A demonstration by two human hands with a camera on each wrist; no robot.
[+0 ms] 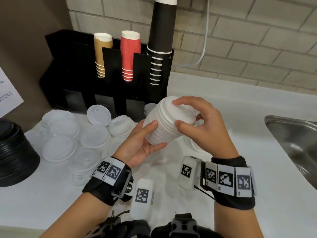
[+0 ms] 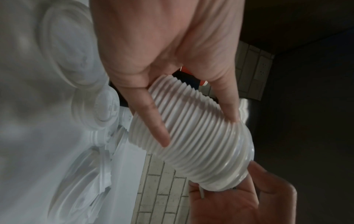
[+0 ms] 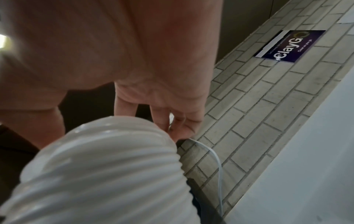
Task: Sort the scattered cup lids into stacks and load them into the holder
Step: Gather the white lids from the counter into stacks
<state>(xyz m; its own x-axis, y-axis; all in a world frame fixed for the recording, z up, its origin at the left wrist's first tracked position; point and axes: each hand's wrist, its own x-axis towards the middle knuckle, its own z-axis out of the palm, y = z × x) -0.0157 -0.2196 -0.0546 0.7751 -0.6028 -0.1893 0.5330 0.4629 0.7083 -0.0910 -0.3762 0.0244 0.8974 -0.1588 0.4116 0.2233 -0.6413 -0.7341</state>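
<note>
A tall stack of white cup lids [image 1: 167, 120] [image 2: 193, 133] [image 3: 107, 171] is held tilted above the counter, in front of the black holder [image 1: 109, 78]. My left hand [image 1: 145, 143] cradles its lower end, with thumb and fingers curled round the ribbed side. My right hand [image 1: 192, 117] grips the upper end, its fingertips on the top lid. Several loose translucent lids [image 1: 77, 133] [image 2: 76, 75] lie scattered on the white counter at the left. The holder's upper slots carry brown cups [image 1: 102, 54], red cups [image 1: 130, 55] and black cups [image 1: 160, 40].
A stack of black lids [image 1: 15, 153] stands at the far left. A steel sink [image 1: 295, 143] opens at the right edge. A white cable [image 1: 204, 48] hangs down the brick wall [image 1: 248, 31] behind. A paper sheet [image 1: 8, 91] hangs at the left.
</note>
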